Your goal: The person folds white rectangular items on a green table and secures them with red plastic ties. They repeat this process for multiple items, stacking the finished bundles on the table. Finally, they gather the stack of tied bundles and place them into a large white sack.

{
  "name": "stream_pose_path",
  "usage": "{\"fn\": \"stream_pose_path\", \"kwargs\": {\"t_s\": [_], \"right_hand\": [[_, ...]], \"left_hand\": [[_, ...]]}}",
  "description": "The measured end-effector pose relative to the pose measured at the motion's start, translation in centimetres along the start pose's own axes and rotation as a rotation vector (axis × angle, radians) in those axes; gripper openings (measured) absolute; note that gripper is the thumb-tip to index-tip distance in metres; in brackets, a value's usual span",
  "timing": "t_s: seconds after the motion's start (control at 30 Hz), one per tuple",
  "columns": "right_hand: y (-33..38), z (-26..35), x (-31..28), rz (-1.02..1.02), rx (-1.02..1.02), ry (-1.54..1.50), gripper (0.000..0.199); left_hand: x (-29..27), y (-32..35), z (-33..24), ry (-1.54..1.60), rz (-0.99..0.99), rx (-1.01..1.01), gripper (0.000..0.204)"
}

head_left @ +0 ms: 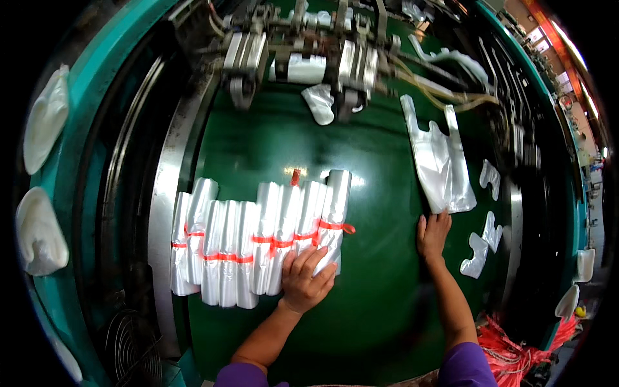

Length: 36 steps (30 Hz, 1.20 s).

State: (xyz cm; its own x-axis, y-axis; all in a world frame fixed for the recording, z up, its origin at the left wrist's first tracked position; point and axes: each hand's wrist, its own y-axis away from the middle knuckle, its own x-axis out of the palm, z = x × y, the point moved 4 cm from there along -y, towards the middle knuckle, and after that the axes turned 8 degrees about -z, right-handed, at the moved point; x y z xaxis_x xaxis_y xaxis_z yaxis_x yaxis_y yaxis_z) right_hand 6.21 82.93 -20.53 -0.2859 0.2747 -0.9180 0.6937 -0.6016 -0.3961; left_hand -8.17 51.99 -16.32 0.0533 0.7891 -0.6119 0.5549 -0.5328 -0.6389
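Observation:
A row of folded clear plastic bag bundles (258,238), each tied with red string, lies on the green machine table (374,290). My left hand (307,278) rests flat, fingers spread, on the lower end of the rightmost bundle. My right hand (433,233) lies open on the table, fingertips touching the bottom edge of a flat stack of clear handled bags (440,161). A loose red tie (295,177) sticks up above the bundles.
A metal bag-making mechanism (303,55) spans the far side, a bag (320,103) hanging from it. White cut-out scraps (485,238) lie at the right. Red string (516,351) is piled at the lower right. White moulded pieces (40,235) sit on the teal frame at left.

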Motion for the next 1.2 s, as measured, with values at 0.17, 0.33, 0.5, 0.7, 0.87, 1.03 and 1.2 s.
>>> {"fn": "stream_pose_path", "kwargs": {"t_s": [0.17, 0.33, 0.5, 0.7, 0.87, 1.03, 1.2], "right_hand": [[0.1, 0.2, -0.6, 0.001, 0.033, -0.042, 0.04], [-1.8, -0.4, -1.0, -0.045, 0.01, 0.032, 0.041], [-2.1, -0.4, -0.9, -0.115, 0.018, 0.047, 0.043], [-1.0, -0.9, -1.7, -0.276, -0.053, 0.009, 0.04], [3.3, 1.2, -5.5, -0.313, -0.087, -0.009, 0.019], [14.8, 5.9, -12.6, -0.316, -0.272, -0.231, 0.006], [26.9, 6.1, -20.7, -0.245, -0.28, -0.47, 0.014]], "left_hand": [[-0.5, 0.0, 0.1, 0.039, 0.01, 0.008, 0.021], [0.1, -1.3, 0.2, 0.025, 0.026, 0.001, 0.017], [0.3, -2.2, 0.1, 0.011, -0.042, 0.031, 0.02], [0.1, -2.1, -0.8, -0.006, -0.038, 0.083, 0.025], [-1.7, 1.0, -2.5, -0.075, -0.108, 0.169, 0.025], [-3.7, 5.4, -5.6, -0.288, 0.053, 0.147, 0.053], [-7.7, 16.9, -14.0, -0.213, 0.403, 0.008, 0.064]]}}
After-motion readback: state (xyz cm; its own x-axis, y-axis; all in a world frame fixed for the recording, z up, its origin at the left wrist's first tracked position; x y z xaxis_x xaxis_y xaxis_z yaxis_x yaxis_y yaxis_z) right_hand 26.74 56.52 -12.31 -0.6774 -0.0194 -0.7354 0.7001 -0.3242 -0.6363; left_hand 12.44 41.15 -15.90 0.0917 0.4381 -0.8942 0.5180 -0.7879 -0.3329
